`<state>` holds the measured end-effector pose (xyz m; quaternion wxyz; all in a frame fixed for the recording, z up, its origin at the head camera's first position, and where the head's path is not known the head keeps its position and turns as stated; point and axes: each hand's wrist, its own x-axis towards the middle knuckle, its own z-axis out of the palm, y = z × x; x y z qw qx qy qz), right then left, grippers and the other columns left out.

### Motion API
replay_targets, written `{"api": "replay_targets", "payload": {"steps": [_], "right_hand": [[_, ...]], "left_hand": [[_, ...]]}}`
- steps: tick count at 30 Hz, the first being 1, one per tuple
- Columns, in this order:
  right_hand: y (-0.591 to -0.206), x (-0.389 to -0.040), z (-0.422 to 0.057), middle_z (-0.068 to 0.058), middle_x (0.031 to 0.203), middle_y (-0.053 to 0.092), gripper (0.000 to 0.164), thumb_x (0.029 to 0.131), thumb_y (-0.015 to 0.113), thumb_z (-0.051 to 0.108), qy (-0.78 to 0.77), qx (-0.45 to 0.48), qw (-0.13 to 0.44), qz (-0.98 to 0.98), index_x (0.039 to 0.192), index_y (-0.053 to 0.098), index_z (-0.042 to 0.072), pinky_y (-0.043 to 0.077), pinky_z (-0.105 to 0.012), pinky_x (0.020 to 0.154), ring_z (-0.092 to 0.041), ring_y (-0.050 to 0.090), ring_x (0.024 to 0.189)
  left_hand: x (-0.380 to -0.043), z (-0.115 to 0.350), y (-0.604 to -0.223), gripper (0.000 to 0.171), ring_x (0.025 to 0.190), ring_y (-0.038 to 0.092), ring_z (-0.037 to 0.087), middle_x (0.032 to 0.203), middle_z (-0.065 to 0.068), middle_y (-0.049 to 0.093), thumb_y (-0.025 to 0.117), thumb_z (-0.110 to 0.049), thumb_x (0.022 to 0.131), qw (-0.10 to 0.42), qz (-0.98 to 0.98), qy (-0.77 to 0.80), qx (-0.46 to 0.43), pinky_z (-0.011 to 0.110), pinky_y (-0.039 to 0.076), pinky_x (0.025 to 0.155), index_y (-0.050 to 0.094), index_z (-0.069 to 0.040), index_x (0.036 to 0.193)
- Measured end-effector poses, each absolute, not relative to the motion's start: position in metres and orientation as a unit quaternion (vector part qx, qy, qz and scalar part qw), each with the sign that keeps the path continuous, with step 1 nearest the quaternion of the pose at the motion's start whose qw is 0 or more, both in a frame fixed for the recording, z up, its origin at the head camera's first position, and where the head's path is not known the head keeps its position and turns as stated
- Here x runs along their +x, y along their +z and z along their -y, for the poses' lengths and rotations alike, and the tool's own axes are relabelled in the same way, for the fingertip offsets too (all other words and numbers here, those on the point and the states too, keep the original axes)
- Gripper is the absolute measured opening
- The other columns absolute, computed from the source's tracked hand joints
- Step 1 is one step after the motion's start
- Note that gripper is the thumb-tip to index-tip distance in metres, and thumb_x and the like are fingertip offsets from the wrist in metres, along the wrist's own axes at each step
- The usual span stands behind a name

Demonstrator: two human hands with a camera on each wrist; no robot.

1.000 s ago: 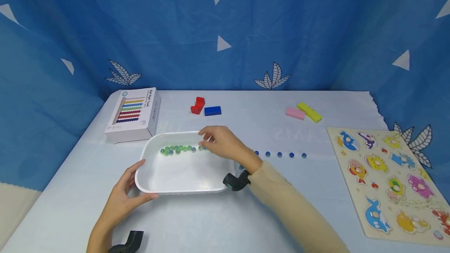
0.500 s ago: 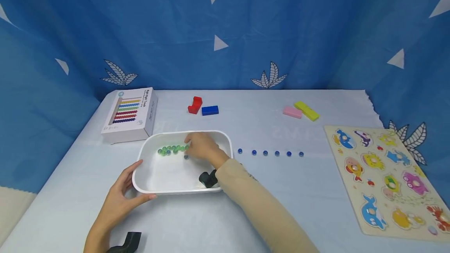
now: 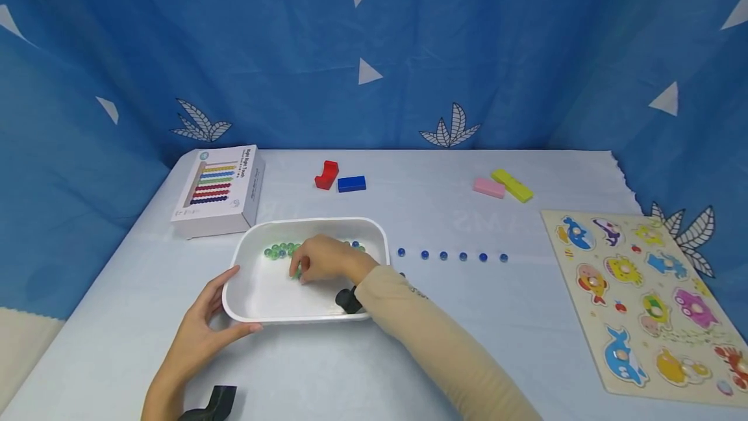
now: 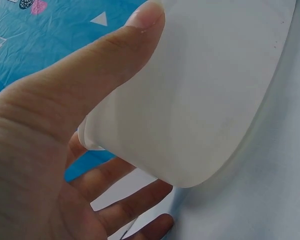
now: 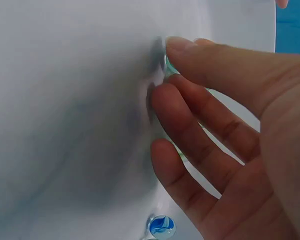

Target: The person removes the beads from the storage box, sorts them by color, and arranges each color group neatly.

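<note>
A white rectangular tray lies on the table with several green and blue glass marbles along its far side. My left hand grips the tray's left end; in the left wrist view the thumb lies along the outer wall and the fingers reach round the corner. Inside the tray, my right hand is lowered to the floor, thumb and forefinger pinching a green marble that they mostly cover. Its other fingers are loosely bent. A blue-swirled marble rests near them in the right wrist view.
Right of the tray, several blue marbles form a row. Behind stand an abacus box, a red block, a blue block, a pink block and a yellow block. A sea-animal puzzle board lies far right.
My right hand has moved left from the tray's right end to its middle, then slightly nearer the front, now with a green marble. The left hand keeps its place on the tray.
</note>
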<state>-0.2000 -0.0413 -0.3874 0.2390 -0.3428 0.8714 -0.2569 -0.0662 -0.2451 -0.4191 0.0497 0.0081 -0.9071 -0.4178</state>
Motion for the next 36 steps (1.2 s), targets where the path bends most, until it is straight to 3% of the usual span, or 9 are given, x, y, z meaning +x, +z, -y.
{"api": "replay_targets", "payload": {"steps": [5, 15, 25, 36], "right_hand": [[-0.387, -0.202, 0.038, 0.005, 0.076, 0.059, 0.018, 0.079, 0.069, 0.014, -0.288, -0.363, 0.270, -0.844, 0.096, 0.070, 0.020, 0.045, -0.014, 0.055, -0.007, 0.053, 0.063], [-0.361, -0.201, 0.005, 0.006, 0.091, 0.067, 0.021, 0.081, 0.066, 0.018, -0.466, -0.367, 0.279, -0.755, 0.102, 0.070, 0.016, 0.051, -0.019, 0.070, -0.009, 0.058, 0.077], [-0.349, -0.180, -0.077, 0.002, 0.099, 0.065, 0.019, 0.083, 0.063, 0.016, -0.510, -0.318, 0.162, -0.783, 0.101, 0.067, 0.014, 0.050, -0.031, 0.081, -0.012, 0.056, 0.088], [-0.396, -0.147, -0.163, 0.013, 0.084, 0.063, 0.014, 0.077, 0.068, 0.014, -0.412, -0.235, 0.017, -0.880, 0.089, 0.066, 0.022, 0.048, -0.023, 0.066, -0.004, 0.052, 0.072]], "left_hand": [[-0.067, 0.243, -0.418, 0.093, 0.106, 0.025, -0.029, 0.142, 0.013, 0.036, 0.082, -0.027, 0.063, 0.048, 0.908, -0.415, 0.011, -0.008, 0.024, 0.082, 0.028, -0.034, 0.139], [-0.068, 0.243, -0.419, 0.093, 0.105, 0.026, -0.028, 0.141, 0.012, 0.038, 0.082, -0.028, 0.062, 0.046, 0.909, -0.414, 0.016, -0.006, 0.025, 0.082, 0.028, -0.035, 0.139], [-0.066, 0.244, -0.419, 0.095, 0.105, 0.025, -0.029, 0.142, 0.011, 0.037, 0.082, -0.028, 0.062, 0.045, 0.910, -0.411, 0.024, -0.006, 0.024, 0.081, 0.028, -0.035, 0.139], [-0.068, 0.244, -0.418, 0.094, 0.106, 0.025, -0.029, 0.143, 0.011, 0.035, 0.082, -0.027, 0.063, 0.046, 0.909, -0.415, 0.017, -0.007, 0.024, 0.082, 0.028, -0.035, 0.139]]}}
